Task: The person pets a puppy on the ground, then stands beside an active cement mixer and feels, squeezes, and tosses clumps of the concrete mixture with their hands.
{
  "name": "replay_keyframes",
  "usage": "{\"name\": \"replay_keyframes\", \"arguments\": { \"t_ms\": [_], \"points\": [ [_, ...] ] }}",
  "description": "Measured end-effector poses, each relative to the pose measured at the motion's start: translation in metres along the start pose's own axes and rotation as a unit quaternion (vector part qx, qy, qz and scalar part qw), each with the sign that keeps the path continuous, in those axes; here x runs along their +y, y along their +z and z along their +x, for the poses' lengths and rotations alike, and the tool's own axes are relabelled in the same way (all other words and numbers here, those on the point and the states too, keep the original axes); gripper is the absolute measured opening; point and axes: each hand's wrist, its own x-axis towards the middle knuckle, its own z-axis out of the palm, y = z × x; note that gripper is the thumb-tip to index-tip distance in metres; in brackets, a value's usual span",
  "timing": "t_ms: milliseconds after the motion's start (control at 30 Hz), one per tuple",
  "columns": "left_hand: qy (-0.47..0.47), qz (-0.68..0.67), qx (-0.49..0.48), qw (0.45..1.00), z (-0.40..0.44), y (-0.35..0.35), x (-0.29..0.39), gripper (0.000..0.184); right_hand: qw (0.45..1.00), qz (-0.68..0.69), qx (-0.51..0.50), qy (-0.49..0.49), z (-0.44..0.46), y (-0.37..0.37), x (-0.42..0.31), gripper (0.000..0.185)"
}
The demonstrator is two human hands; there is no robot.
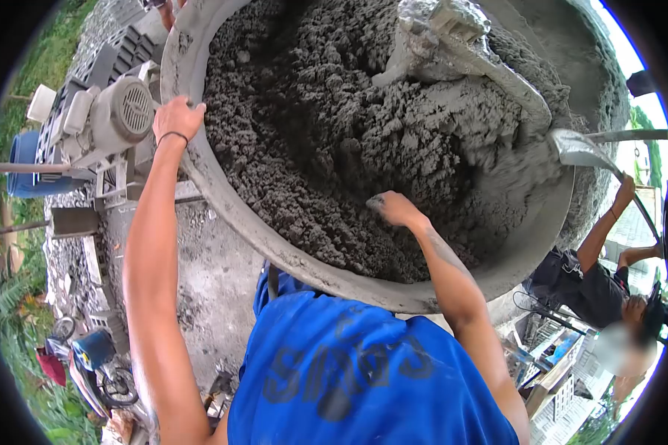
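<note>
A large round metal drum (230, 200) holds grey, crumbly wet mix (289, 178). My left hand (178, 120) is closed over the drum's rim at the left, with a thin dark band on the wrist. Inside the drum, my right hand (395, 208) is at the surface of the mix, its fingers curled and smeared with grey. Whatever those fingers hold, if anything, is hidden. Above my right hand, a mix-coated metal arm (460, 44) stands in the drum.
A motor (122, 111) sits left of the drum. At the right, a co-worker (583, 278) in dark clothes holds a shovel (583, 150) over the rim. Grey blocks (119, 59), a blue barrel (26, 165) and a motorcycle (115, 386) are at the left.
</note>
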Motion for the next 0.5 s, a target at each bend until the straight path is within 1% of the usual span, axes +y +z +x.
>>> {"name": "replay_keyframes", "arguments": {
  "t_ms": [67,100,133,167,200,233,267,300,333,367,400,433,467,500],
  "points": [
    [-0.013,-0.017,-0.018,1.0,0.002,0.0,-0.002,0.048,0.999,-0.006,0.03,-0.024,0.008,-0.006,0.003,0.036],
    [-0.01,-0.015,-0.009,1.0,0.002,-0.001,-0.001,0.048,0.997,-0.014,0.054,-0.044,0.011,-0.01,0.005,0.038],
    [-0.007,-0.018,0.005,1.0,0.001,-0.001,0.0,0.048,0.985,-0.072,0.14,-0.077,0.014,-0.017,0.004,0.047],
    [-0.005,-0.022,0.021,1.0,-0.001,-0.001,0.001,0.047,0.983,-0.071,0.148,-0.083,0.017,-0.026,0.003,0.047],
    [-0.004,-0.02,0.017,1.0,-0.001,0.0,0.001,0.046,0.953,-0.084,0.276,-0.09,0.014,-0.04,-0.007,0.053],
    [-0.004,-0.019,0.016,1.0,-0.001,0.0,0.0,0.045,0.906,-0.093,0.401,-0.099,0.015,-0.054,-0.017,0.059],
    [-0.002,-0.016,0.004,1.0,-0.001,0.004,-0.004,0.043,0.934,-0.026,0.347,-0.083,0.024,-0.068,-0.015,0.079],
    [0.001,-0.019,-0.001,1.0,0.001,0.008,-0.005,0.042,0.948,-0.02,0.31,-0.067,0.03,-0.079,-0.017,0.085],
    [0.01,-0.033,0.021,0.999,-0.001,0.008,-0.005,0.041,0.959,-0.017,0.279,-0.052,0.034,-0.091,-0.016,0.091],
    [0.0,-0.024,0.011,1.0,0.002,0.011,-0.006,0.041,0.963,-0.069,0.257,-0.052,0.063,-0.09,0.001,0.1],
    [-0.016,-0.016,-0.021,1.0,0.005,0.009,-0.005,0.042,0.964,-0.117,0.234,-0.057,0.083,-0.085,0.013,0.102],
    [-0.025,-0.032,-0.005,0.999,0.0,0.003,0.0,0.041,0.973,-0.149,0.177,0.008,0.068,-0.09,-0.011,0.104],
    [-0.017,-0.032,0.008,0.999,-0.001,0.003,0.0,0.041,0.978,-0.145,0.147,0.03,0.07,-0.091,-0.019,0.102],
    [-0.011,-0.031,0.016,0.999,-0.001,0.004,-0.001,0.04,0.988,-0.102,0.113,0.017,0.089,-0.09,-0.012,0.101]
  ]
}}
